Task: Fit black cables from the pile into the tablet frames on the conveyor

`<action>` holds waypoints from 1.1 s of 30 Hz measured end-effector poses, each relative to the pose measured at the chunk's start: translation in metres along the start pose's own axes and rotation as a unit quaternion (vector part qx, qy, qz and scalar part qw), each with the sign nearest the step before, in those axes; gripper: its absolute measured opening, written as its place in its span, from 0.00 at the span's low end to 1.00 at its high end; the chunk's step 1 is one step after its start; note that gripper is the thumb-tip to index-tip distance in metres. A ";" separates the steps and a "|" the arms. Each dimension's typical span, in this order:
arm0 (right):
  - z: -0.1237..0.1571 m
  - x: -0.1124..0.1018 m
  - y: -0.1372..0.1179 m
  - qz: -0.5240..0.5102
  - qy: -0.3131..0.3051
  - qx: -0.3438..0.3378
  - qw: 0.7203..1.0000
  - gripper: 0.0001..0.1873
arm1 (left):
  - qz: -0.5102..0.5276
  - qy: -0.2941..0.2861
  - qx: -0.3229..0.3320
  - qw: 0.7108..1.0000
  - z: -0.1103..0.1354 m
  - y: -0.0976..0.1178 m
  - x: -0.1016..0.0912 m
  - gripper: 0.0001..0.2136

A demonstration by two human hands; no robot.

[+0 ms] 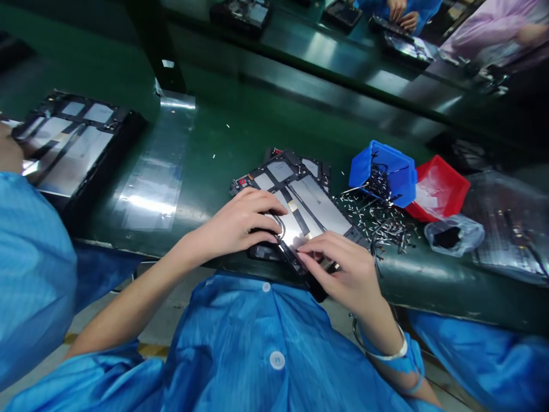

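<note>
An opened flat electronic device (315, 197), with a black frame and silver panels, lies tilted in front of me on top of a similar unit (311, 166). A thin black cable (282, 227) curves out from the fingertips of my left hand (242, 220), which is closed on it at the device's near left edge. Thumb and index finger of my right hand (343, 263) are pinched together at the near edge of the frame. What lies between those right fingertips is too small to make out. A band with a cord circles my right wrist.
Right of the device stand a blue bin (401, 177) of black cables, a red bin (457, 186) and a clear plastic cup (457, 234). Small cable pieces (386, 223) lie scattered beside them. A co-worker's sleeve (30, 274) and another device (72, 143) are at left.
</note>
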State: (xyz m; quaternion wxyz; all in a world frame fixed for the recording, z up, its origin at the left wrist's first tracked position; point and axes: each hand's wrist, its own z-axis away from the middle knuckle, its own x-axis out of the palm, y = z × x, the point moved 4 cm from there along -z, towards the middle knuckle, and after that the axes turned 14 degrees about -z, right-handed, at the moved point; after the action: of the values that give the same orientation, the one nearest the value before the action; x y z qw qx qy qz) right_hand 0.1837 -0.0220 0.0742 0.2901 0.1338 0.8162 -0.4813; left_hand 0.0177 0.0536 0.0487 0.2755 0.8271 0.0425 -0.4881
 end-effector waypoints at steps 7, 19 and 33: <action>0.000 0.003 0.002 -0.002 -0.008 0.012 1.000 0.05 | 0.024 -0.055 0.000 0.998 -0.016 0.003 0.000 0.06; -0.014 0.008 -0.006 0.137 0.069 -0.020 0.988 0.05 | 0.117 -0.066 -0.138 0.981 -0.030 0.003 0.005 0.05; -0.016 0.012 -0.009 0.278 0.071 -0.059 0.956 0.05 | 0.068 -0.036 -0.198 0.977 -0.031 0.010 0.015 0.06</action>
State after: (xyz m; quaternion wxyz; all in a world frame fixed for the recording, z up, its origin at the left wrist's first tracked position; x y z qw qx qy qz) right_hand 0.1642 -0.0133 0.0790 0.3615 0.3717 0.7923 -0.3216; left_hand 0.0534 0.0580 0.0517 0.4675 0.7390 0.0719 -0.4798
